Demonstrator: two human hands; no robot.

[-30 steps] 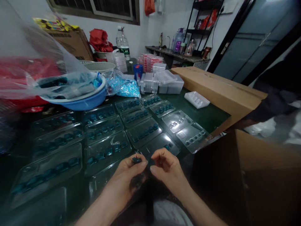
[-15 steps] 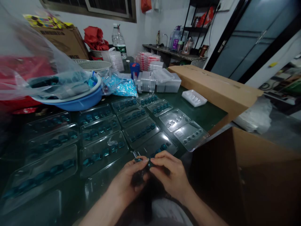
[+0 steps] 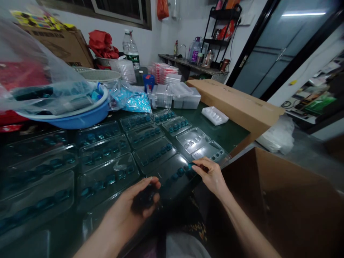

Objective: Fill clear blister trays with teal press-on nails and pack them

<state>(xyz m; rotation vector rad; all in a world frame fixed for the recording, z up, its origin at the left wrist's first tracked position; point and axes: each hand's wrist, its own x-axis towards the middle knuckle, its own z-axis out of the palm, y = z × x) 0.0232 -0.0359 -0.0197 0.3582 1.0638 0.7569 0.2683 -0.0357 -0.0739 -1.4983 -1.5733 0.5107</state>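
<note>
My right hand [image 3: 211, 173] pinches a small teal piece [image 3: 190, 166] at the right end of a row in a clear plastic tray [image 3: 168, 190]. Other teal pieces [image 3: 177, 173] sit beside it in that row. My left hand [image 3: 126, 206] is curled, palm turned inward, left of this tray; the hollow of the palm is dark, and its contents cannot be made out. Several similar clear trays [image 3: 107, 175] with rows of teal pieces cover the green tabletop around the hands. Past my right hand lies a tray [image 3: 205, 150] whose wells look pale.
An open cardboard box [image 3: 290, 200] stands at the right below the table edge. A long carton [image 3: 236, 98] borders the far right side. At the back are a blue basin [image 3: 83, 118], a bag of blue pieces [image 3: 137, 102], clear boxes [image 3: 186, 100] and a white molded tray [image 3: 215, 116].
My hands have come apart. The right hand has moved right and forward to the end of the tray's row; the left has shifted left. The view has turned slightly right.
</note>
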